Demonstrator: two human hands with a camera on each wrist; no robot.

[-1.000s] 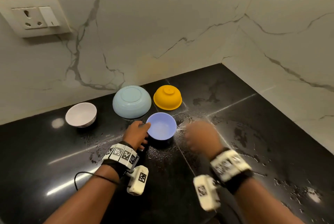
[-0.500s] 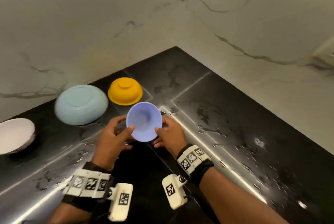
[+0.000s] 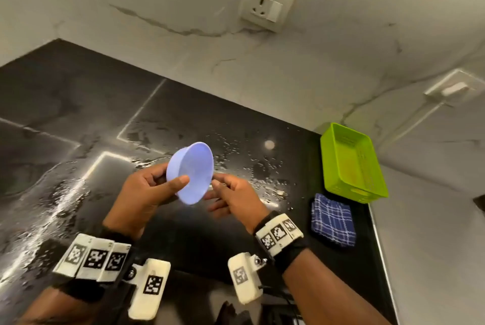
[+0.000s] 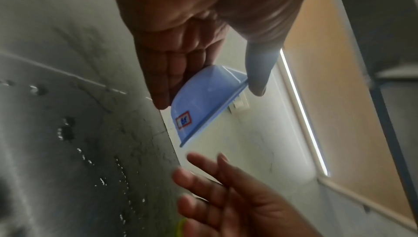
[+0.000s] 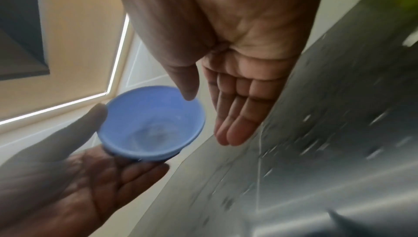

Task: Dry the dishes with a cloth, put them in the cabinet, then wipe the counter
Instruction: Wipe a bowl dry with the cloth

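One small blue bowl (image 3: pixel 191 172) is up off the counter (image 3: pixel 78 104), tilted on its side, gripped in my left hand (image 3: pixel 147 193): thumb on the rim, fingers (image 4: pixel 167 72) pressed together against the outer wall. My right hand (image 3: pixel 233 197) hovers just beside the rim, fingers (image 5: pixel 237 115) straight and loosely together, palm turned to the bowl, holding nothing. Below both hands the dark counter is wet with scattered drops. At its right edge lies a folded blue checked cloth (image 3: pixel 332 219), with a green basket (image 3: pixel 353 163) just behind it at the wall.
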